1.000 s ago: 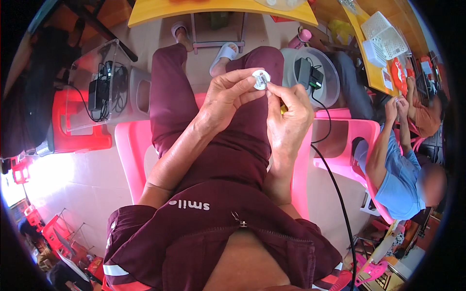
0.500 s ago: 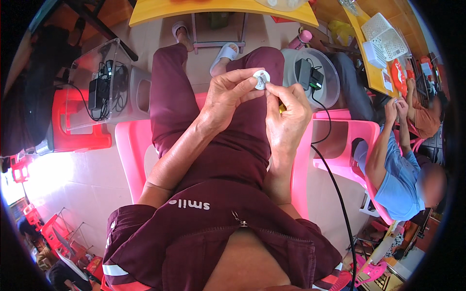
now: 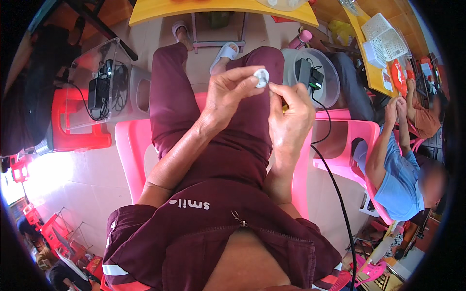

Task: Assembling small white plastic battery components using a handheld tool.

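Note:
A small round white disc-shaped part (image 3: 262, 76) with a greyish middle is pinched by its left edge between the thumb and fingers of my left hand (image 3: 227, 94). It is held up above my right knee, tilted on edge. My right hand (image 3: 290, 107) is closed in a pinch just right of the disc. A thin dark tip reaches from its fingertips to the disc's lower right edge; what it belongs to is too small to tell. Something yellow shows partly behind the right fingers.
Ahead is a yellow table edge (image 3: 223, 6). Black adapters with cables lie in a clear tub (image 3: 335, 87) on the right and a clear bin (image 3: 73, 104) on the left. A black cable (image 3: 340, 194) runs past my right side. A person in blue (image 3: 395, 186) sits at the right.
My right hand has drawn slightly right and down from the disc, and the disc has turned a little. The left hand stays nearly in place.

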Tool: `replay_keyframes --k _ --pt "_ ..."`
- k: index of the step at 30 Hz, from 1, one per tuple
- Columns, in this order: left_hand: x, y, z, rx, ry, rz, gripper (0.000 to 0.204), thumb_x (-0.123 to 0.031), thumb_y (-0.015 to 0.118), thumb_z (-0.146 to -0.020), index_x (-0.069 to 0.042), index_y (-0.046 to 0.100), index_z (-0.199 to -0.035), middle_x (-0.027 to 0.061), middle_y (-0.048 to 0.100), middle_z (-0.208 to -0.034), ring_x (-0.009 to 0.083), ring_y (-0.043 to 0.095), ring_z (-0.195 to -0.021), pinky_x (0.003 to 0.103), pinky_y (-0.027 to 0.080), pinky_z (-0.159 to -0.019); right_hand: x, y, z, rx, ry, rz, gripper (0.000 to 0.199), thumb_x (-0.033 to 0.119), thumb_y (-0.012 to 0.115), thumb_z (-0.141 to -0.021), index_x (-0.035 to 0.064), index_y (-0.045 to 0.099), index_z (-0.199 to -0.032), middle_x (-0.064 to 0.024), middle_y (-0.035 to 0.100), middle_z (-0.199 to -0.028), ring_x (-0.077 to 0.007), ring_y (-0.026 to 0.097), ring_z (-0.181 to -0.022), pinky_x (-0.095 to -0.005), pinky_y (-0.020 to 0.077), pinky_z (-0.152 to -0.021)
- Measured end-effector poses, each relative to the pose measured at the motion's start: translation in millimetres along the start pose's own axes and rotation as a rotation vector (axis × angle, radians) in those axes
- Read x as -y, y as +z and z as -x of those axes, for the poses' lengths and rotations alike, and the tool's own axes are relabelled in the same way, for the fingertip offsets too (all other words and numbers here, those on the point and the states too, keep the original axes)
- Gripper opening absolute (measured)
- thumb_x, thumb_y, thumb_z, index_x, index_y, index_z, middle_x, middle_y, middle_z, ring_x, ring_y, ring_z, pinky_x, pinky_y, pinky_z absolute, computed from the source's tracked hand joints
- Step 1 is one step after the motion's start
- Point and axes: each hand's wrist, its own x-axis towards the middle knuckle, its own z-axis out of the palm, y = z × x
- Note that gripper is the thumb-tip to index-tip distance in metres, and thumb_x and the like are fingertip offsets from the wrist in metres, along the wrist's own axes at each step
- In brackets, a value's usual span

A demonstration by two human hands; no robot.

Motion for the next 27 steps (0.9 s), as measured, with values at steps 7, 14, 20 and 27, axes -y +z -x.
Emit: replay_keyframes --k 7,14,20,27 --pt "-14 -17 -4 0.132 -0.225 0.439 0.032 -0.020 0.052 -0.094 0.005 0.056 -0.114 0.0196 0.061 -0.110 0.0248 0.063 -0.099 0.029 0.052 -0.088 -16 -1 -3 -0.090 0.083 -0.283 0.019 -0.007 0.068 -0.072 0.0037 0.069 -0.087 -0.0050 0.050 -0.068 -0.0132 0.050 -0.057 -0.0256 0.0391 -0.051" --pt "-12 -14 0 0.182 -0.322 0.663 0.035 -0.021 0.051 -0.094 0.006 0.053 -0.117 0.0239 0.058 -0.113 0.0253 0.062 -0.100 0.030 0.052 -0.090 -42 36 -4 0.018 0.442 -0.724 0.012 -0.005 0.063 -0.079 -0.0008 0.068 -0.090 -0.0020 0.052 -0.073 -0.0084 0.053 -0.053 -0.0193 0.0415 -0.046" --pt "-13 -12 2 0.228 -0.358 0.748 0.040 -0.023 0.050 -0.095 0.006 0.048 -0.122 0.0286 0.055 -0.116 0.0273 0.063 -0.098 0.030 0.054 -0.086 -66 98 23 0.194 0.684 -1.163 0.012 0.006 0.061 -0.081 0.0018 0.066 -0.091 -0.0026 0.063 -0.075 -0.0053 0.051 -0.051 -0.0190 0.0376 -0.042" --pt "-10 -7 1 0.257 -0.410 0.794 0.047 -0.025 0.050 -0.095 0.006 0.039 -0.129 0.0302 0.053 -0.117 0.0284 0.064 -0.096 0.031 0.055 -0.084 -87 131 58 0.262 0.966 -1.308 0.014 0.009 0.062 -0.080 0.0009 0.063 -0.092 -0.0023 0.061 -0.073 -0.0071 0.051 -0.049 -0.0208 0.0386 -0.042"
